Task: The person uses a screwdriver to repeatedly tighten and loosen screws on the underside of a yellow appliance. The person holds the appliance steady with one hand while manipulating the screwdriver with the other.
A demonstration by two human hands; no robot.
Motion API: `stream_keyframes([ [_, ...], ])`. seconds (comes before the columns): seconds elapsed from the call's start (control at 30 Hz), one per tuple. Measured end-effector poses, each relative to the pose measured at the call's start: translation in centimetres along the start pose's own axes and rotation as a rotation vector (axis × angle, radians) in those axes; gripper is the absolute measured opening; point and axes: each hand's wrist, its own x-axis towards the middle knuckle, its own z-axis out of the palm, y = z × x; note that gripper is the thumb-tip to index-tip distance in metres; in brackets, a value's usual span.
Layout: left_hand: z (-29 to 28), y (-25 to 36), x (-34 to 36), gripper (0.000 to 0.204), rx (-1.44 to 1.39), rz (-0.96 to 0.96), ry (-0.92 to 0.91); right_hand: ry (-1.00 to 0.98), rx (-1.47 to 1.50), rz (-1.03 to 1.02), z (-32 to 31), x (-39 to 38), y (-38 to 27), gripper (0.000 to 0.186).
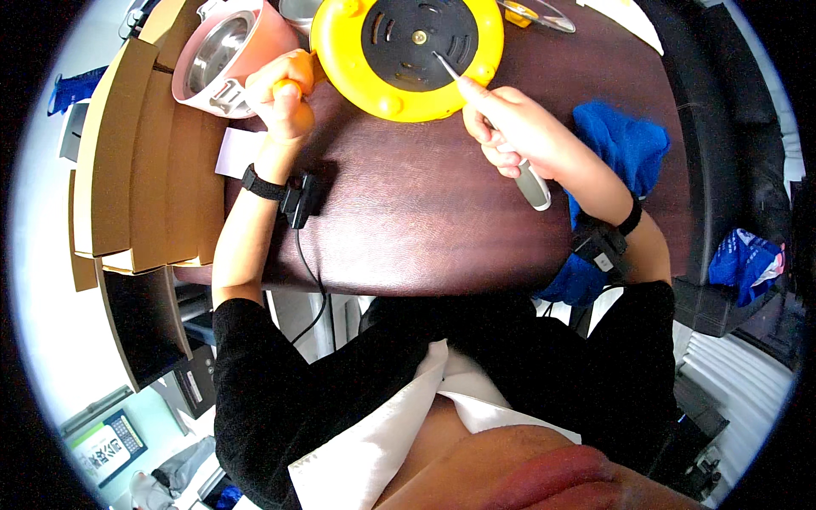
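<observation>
Spanning the workspace, a glossy dark brown table [425, 204] curves before a person in a black top with a white collar. Brown cardboard boxes [140, 170] stand along its left side. At the far side of the table, a round yellow appliance [406, 59] is tipped so that its underside, a black vented disc [395, 72] ringed in yellow, faces the wearer. Just left of it sits a pink pot [259, 42] with a shiny metal interior. A bright blue cloth [620, 136] lies to the right, partly behind the right forearm. The person's right hand [512, 127] is wrapped around a screwdriver, while the left hand [282, 98] is clenched around the appliance's orange handle [320, 70]. The screwdriver [534, 187], pale grey at the grip, points its tip at the disc near a central screw [419, 37]; whether the tip touches cannot be told.
</observation>
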Motion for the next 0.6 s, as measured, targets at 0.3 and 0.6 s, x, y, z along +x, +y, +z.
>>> stream_keyframes([
  [0.3,-1.7,-1.0,1.0,0.054,0.089,-0.050,-0.142,0.040,0.018,-0.073,0.0,2.0,-0.5,0.053],
  [0.6,-1.6,-0.8,1.3,0.052,0.142,0.028,-0.217,0.115,-0.055,-0.041,0.9,0.8,-2.1,0.053],
])
